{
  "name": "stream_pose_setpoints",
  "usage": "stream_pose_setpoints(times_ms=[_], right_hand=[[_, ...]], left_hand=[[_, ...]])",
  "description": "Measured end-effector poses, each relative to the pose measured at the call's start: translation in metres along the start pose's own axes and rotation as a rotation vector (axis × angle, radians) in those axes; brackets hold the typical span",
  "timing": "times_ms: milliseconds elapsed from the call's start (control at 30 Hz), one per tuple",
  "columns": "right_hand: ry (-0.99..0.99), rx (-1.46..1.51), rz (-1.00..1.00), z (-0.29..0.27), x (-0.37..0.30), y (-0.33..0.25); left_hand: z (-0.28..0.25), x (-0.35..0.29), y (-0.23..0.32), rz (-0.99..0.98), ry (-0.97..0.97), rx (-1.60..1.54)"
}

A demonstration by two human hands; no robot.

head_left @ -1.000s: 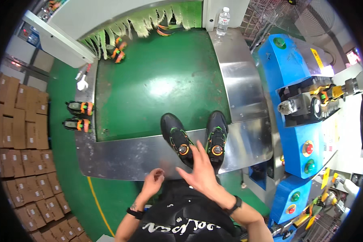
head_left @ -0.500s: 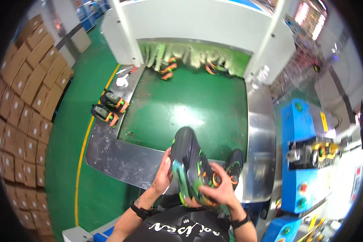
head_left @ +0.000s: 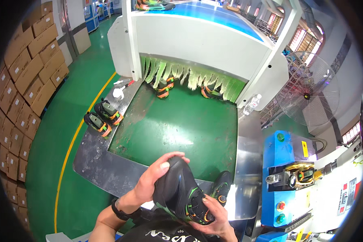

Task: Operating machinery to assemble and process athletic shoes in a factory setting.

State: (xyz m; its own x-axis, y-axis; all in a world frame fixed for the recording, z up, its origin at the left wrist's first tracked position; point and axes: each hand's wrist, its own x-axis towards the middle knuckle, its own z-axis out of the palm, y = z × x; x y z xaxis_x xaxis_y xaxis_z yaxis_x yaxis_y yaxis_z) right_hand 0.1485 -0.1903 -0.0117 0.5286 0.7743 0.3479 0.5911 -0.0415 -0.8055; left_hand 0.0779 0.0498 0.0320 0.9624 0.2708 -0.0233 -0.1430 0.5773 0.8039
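Note:
A black shoe (head_left: 175,189) with green and orange trim is held tilted, toe up and away from me, between both my hands over the near metal ledge. My left hand (head_left: 151,177) wraps round its toe from the left, thumb on the upper. At the lace end, my right hand (head_left: 215,220) grips the shoe with the thumb over the laces; some fingers are hidden beneath. Just right of the held shoe stands a similar shoe (head_left: 222,185), partly covered by it and by my right hand.
Beyond my hands lies a green conveyor belt (head_left: 149,129) framed by a metal ledge (head_left: 109,171). Two shoes (head_left: 97,122) stand on the left ledge; others (head_left: 163,90) sit under a green fringe. A bottle (head_left: 252,103), a fan (head_left: 306,96) and a blue machine (head_left: 273,203) are at right, stacked cartons (head_left: 30,80) at left.
My left hand has moved up from the shoe's side to its toe. The shoe has turned, hiding the green sole edge seen before. My view has shifted, showing more of the far machine.

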Motion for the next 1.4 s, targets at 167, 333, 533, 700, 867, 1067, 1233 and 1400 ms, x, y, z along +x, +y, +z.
stream_pose_setpoints(times_ms=[167,333,533,700,867,1067,1233,1400], right_hand=[[-0.048,-0.006,-0.071,-0.016,-0.018,-0.004],[-0.091,0.109,-0.051,-0.018,-0.032,-0.005],[-0.04,-0.014,-0.206,-0.026,-0.028,-0.014],[0.007,-0.115,-0.288,-0.045,-0.035,-0.017],[0.005,-0.1,-0.227,-0.039,-0.047,-0.011],[0.092,0.086,-0.044,-0.025,-0.036,-0.014],[0.216,0.369,0.28,-0.028,-0.014,-0.014],[0.136,0.604,0.547,-0.027,0.002,-0.004]], left_hand=[[0.024,-0.027,-0.002,0.212,-0.009,0.342],[0.044,-0.044,-0.012,0.176,0.23,0.33],[0.054,-0.044,-0.004,0.093,0.192,0.163],[0.065,-0.049,0.007,0.07,0.096,0.179],[0.074,-0.049,-0.009,0.158,0.059,0.197],[0.048,-0.027,-0.019,-0.119,0.156,0.054],[0.039,-0.033,-0.048,-0.199,-0.025,0.27],[0.036,-0.047,-0.077,-0.15,0.013,0.022]])
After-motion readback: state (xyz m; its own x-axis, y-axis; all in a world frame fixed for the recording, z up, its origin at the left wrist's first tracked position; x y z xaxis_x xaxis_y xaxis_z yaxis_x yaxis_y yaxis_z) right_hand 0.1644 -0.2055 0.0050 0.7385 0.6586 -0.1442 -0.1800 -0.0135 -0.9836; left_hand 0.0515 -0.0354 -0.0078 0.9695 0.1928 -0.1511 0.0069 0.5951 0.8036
